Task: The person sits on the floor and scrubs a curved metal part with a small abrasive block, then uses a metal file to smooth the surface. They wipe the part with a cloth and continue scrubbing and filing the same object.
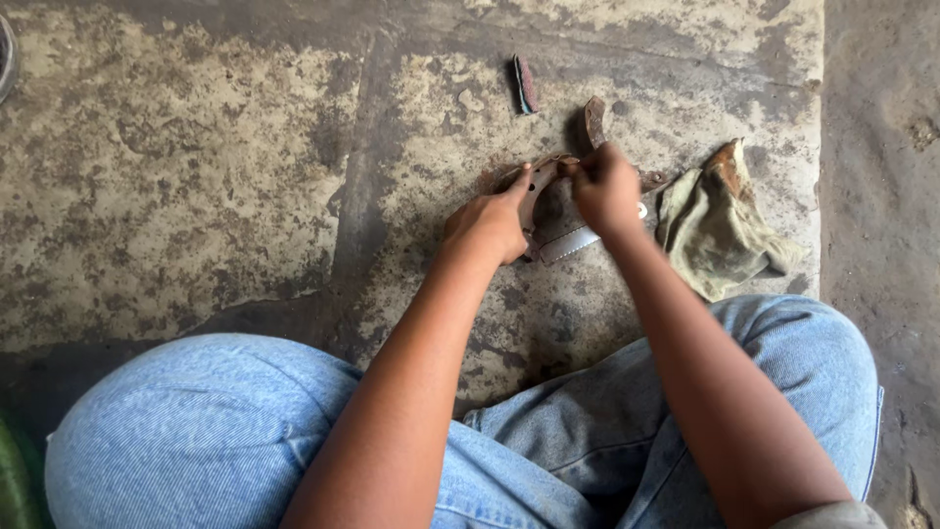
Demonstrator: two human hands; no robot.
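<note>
Where the stained, flaking concrete floor [196, 176] spreads out, a crumpled olive cloth [720, 230] lies right of both hands. The left hand [490, 225] clasps a curved rusty metal brake shoe [537, 186] resting there; the right hand [607, 191] pinches its upper end above a serrated steel blade [568, 245].

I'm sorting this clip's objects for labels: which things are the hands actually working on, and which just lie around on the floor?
In hand:
- curved rusty metal piece, gripped by left hand and right hand
- toothed blade lying under the hands

Lying about:
- dirty rag
- small flat block
- curved rusty part
- concrete floor
</note>
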